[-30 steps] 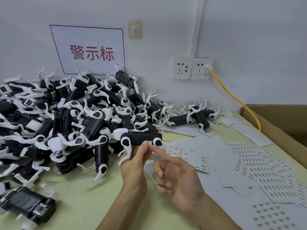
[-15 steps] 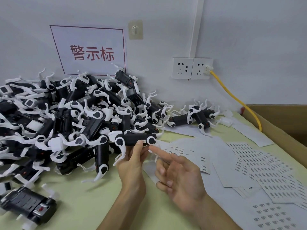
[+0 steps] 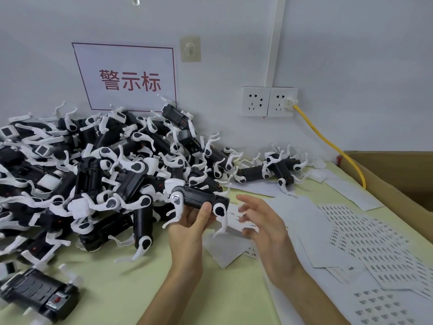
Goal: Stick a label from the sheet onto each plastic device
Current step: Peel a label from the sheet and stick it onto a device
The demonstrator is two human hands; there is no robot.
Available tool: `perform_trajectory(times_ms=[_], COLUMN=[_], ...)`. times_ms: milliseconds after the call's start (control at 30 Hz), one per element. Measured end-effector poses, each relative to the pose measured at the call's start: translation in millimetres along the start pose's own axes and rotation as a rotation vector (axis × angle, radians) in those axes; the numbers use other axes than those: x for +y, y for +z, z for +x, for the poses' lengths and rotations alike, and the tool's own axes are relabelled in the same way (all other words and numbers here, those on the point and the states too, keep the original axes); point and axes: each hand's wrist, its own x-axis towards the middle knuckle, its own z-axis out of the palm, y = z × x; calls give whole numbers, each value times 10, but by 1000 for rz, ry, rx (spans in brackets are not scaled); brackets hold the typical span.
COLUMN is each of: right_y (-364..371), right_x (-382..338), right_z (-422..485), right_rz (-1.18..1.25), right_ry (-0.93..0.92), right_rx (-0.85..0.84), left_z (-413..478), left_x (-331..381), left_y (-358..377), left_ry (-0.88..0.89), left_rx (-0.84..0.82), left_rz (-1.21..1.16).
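Fingers (image 3: 192, 214) of the left hand (image 3: 187, 233) curl round a black plastic device (image 3: 201, 198) with white legs. The thumb presses on its near side, holding it roughly level above the bench (image 3: 131, 277), just in front of the pile of devices (image 3: 93, 174).

Right hand (image 3: 267, 227) hovers just right of the device, not touching it. Its fingers (image 3: 248, 200) are loosely spread and half bent, gripping nothing I can see. The tips are motion-blurred, so I can't tell whether a label sits on one.

Under that hand a white label sheet (image 3: 230, 218) lies flat on the bench, partly hidden by the palm. More label sheets (image 3: 365, 235) fan out to the right, overlapping, with rows of small dark labels on them. A bottom sheet (image 3: 379, 306) lies at the lower right edge.

The pile is a tangle of black bodies and white legs. It fills the left and back of the bench, up against the wall. Stray devices (image 3: 281, 170) lie to the right of it, near the wall. A lone device (image 3: 39, 296) lies at the near left corner, red switch showing.

On the wall:
- white sign (image 3: 126, 78) with red characters and a red border
- hook plate (image 3: 190, 49)
- double socket (image 3: 269, 102), with a yellow cable (image 3: 328, 141) plugged into its right half and running down toward a cardboard box (image 3: 398, 177) at the bench's right edge
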Motion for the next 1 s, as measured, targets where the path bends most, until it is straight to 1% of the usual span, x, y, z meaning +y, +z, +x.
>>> perform_trajectory(times_ms=[33,100,200,267,300,367,433,467,500,533,567,633,667,700,733,800,833,933,1000], right_y=[5,24,22,-46,-98,-217,-362,-469,-605,-758,-923,-1257,-1387,-1474,-1516,-1463,-1387,-1105,-956], right_x=[14,54,75,34,-3,-70,-136,-184,-239,-308,-385,-523,-571,-595,-590,-532,-496,-429,-393], right_z=[1,-8,9,58,85,147,206,234,251,260,253,186,132,90,77,99,128,217,253], right_rz=[-107,-241,-369,-407,-394,-278,-116,-11,124,283,458,779,881,910,874,699,619,482,396], right_ry=[-40,-77,-77,-79,-59,60,241,297,303,259,162,-137,-268,-340,-346,-238,-176,-38,20], right_rx=[-17,-73,-111,-83,-45,52,165,246,331,404,449,484,496,524,573,654,655,573,507], left_z=[-16,-56,-108,-95,-73,-36,-44,-56,-66,-74,-75,-43,-22,-1,19,45,54,83,117], left_x=[-2,-3,-6,10,15,16,-13,-33,-49,-54,-58,-60,-58,-58,-61,-65,-72,-67,-45], left_y=[7,39,78,72,54,19,9,16,25,37,42,30,16,-4,-24,-45,-54,-92,-128], left_ry=[13,30,30,4,-8,-23,-42,-39,-31,-22,-8,18,28,37,52,101,130,219,270], left_rx=[-22,-89,-198,-210,-221,-320,-448,-478,-482,-467,-441,-366,-320,-274,-226,-116,-52,171,320], left_rz=[20,42,74,148,203,312,411,460,496,512,516,508,503,494,492,520,531,562,608])
